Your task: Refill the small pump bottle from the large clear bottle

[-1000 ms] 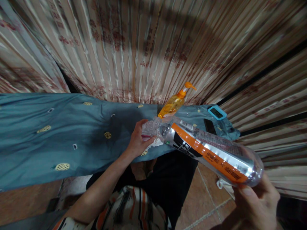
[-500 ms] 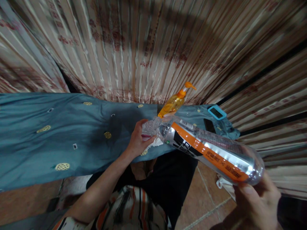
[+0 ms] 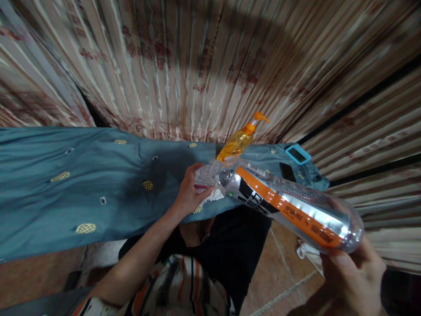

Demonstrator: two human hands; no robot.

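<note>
My right hand is wrapped round the base of a large clear plastic bottle with an orange, silver and black label. The bottle is tilted, its neck end lower and pointing left. My left hand grips a small clear plastic bottle over the cloth. The necks of the two bottles meet or overlap; I cannot tell whether they touch. Whether liquid passes between them does not show. Just behind stands a pump bottle of yellow-orange liquid with an orange pump top. A white crumpled tissue shows below the left hand.
A blue-green cloth with pineapple prints covers the long table. At its right end lie a blue-framed digital timer and a dark flat object. Pleated patterned curtains hang close behind and on the right.
Both hands keep their grip in nearly the same place. The large bottle has shifted and turned only very slightly.
</note>
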